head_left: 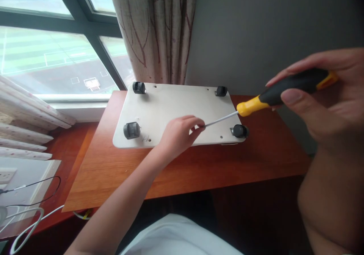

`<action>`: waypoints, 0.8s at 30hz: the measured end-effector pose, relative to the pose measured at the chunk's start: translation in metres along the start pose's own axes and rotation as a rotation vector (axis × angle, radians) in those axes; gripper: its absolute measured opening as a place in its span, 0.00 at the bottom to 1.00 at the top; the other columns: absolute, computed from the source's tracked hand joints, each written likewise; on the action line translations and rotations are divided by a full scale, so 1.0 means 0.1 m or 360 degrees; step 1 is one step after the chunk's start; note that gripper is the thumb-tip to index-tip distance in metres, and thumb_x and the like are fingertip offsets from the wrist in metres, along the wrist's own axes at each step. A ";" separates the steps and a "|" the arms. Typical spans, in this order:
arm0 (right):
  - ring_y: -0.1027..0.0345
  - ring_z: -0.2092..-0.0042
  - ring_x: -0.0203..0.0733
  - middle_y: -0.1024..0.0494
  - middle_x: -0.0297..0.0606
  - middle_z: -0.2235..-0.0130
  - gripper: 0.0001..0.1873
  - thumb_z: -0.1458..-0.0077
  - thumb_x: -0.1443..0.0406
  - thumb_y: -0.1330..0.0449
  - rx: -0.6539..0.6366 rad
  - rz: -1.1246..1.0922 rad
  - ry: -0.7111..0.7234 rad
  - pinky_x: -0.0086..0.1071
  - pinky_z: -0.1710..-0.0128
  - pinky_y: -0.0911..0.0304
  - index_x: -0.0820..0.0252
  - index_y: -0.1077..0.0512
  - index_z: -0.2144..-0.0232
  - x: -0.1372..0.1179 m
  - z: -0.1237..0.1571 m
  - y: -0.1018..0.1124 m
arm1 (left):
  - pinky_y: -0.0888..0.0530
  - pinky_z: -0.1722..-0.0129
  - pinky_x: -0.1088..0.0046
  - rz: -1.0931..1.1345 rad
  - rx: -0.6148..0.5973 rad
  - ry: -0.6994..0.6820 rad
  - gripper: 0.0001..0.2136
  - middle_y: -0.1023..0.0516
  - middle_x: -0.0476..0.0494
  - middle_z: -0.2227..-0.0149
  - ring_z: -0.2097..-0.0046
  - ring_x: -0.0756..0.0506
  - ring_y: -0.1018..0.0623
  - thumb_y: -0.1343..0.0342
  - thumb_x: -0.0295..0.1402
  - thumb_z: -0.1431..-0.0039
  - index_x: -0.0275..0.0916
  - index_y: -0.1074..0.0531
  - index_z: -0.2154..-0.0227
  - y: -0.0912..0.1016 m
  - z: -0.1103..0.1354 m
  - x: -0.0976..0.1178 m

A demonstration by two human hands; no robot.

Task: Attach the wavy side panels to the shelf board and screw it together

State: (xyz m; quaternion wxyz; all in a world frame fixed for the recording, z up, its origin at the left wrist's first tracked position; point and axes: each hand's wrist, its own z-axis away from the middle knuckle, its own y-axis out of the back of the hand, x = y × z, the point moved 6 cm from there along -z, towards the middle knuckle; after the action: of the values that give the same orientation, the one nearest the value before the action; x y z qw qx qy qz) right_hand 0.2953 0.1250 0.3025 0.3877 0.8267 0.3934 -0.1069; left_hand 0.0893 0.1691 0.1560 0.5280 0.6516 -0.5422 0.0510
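A pale wooden board [170,107] lies flat on a reddish-brown table [204,168], with a black caster wheel at each corner, such as the near-left caster [131,130] and the near-right caster [240,131]. My right hand [321,96] is closed around the black-and-yellow handle of a screwdriver [273,96], held up close to the camera. Its thin metal shaft slants down to the left. My left hand [179,133] hovers over the board's near edge and pinches the shaft's tip between thumb and fingers.
A patterned curtain [156,31] hangs behind the board beside a grey wall. A large window [51,46] fills the left. White cables [25,224] and a wall socket [7,175] sit at the lower left. A white garment [176,236] shows at the bottom.
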 end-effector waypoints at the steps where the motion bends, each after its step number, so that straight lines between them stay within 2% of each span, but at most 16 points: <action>1: 0.23 0.57 0.47 0.25 0.35 0.59 0.14 0.45 0.58 0.34 0.0003 0.0053 0.0032 0.44 0.58 0.24 0.45 0.27 0.56 0.04 -0.09 0.02 | 0.31 0.69 0.75 -0.0064 0.0040 -0.0005 0.04 0.19 0.47 0.67 0.69 0.50 0.23 0.41 0.29 0.37 0.38 0.21 0.65 0.01 -0.19 -0.03; 5: 0.24 0.55 0.45 0.24 0.34 0.55 0.18 0.43 0.58 0.34 -0.0007 0.0311 0.0064 0.39 0.60 0.24 0.48 0.27 0.51 0.30 -0.45 0.01 | 0.29 0.65 0.73 -0.0255 -0.0010 0.0087 0.04 0.18 0.45 0.64 0.67 0.48 0.22 0.39 0.29 0.41 0.40 0.19 0.66 -0.09 -0.98 -0.25; 7: 0.24 0.59 0.42 0.23 0.34 0.57 0.17 0.43 0.60 0.35 -0.0015 0.0452 0.0104 0.37 0.61 0.25 0.50 0.27 0.50 0.47 -0.62 -0.06 | 0.29 0.63 0.72 -0.0343 -0.0019 0.0149 0.05 0.17 0.45 0.64 0.64 0.46 0.22 0.40 0.29 0.42 0.41 0.18 0.66 -0.16 -1.32 -0.39; 11: 0.26 0.62 0.41 0.23 0.34 0.60 0.14 0.44 0.62 0.35 -0.0087 0.0681 0.0127 0.36 0.59 0.27 0.51 0.26 0.54 0.84 -0.92 -0.32 | 0.29 0.62 0.70 -0.0406 -0.0169 0.0350 0.08 0.17 0.43 0.62 0.61 0.43 0.21 0.40 0.29 0.44 0.42 0.17 0.64 -0.38 -1.77 -0.70; 17: 0.27 0.56 0.45 0.23 0.39 0.57 0.15 0.42 0.59 0.38 -0.0335 0.0873 0.0082 0.38 0.51 0.31 0.52 0.27 0.53 1.14 -1.14 -0.66 | 0.28 0.61 0.68 -0.0428 -0.0221 0.0422 0.08 0.18 0.41 0.62 0.60 0.41 0.21 0.39 0.28 0.46 0.42 0.16 0.64 -0.64 -2.03 -1.01; 24: 0.29 0.51 0.49 0.24 0.41 0.53 0.16 0.40 0.57 0.42 -0.0465 0.0860 0.0019 0.42 0.46 0.35 0.52 0.29 0.50 1.33 -1.14 -0.78 | 0.27 0.60 0.67 -0.0468 -0.0260 0.0485 0.09 0.18 0.42 0.59 0.58 0.40 0.21 0.40 0.31 0.44 0.45 0.17 0.62 -0.75 -2.05 -1.19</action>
State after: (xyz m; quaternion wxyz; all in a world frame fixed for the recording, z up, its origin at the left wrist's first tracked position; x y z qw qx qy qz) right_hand 0.3121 0.3134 0.2718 0.5147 0.8374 0.1728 0.0626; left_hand 0.2018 0.3884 0.1222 0.6565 0.6635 -0.3578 0.0272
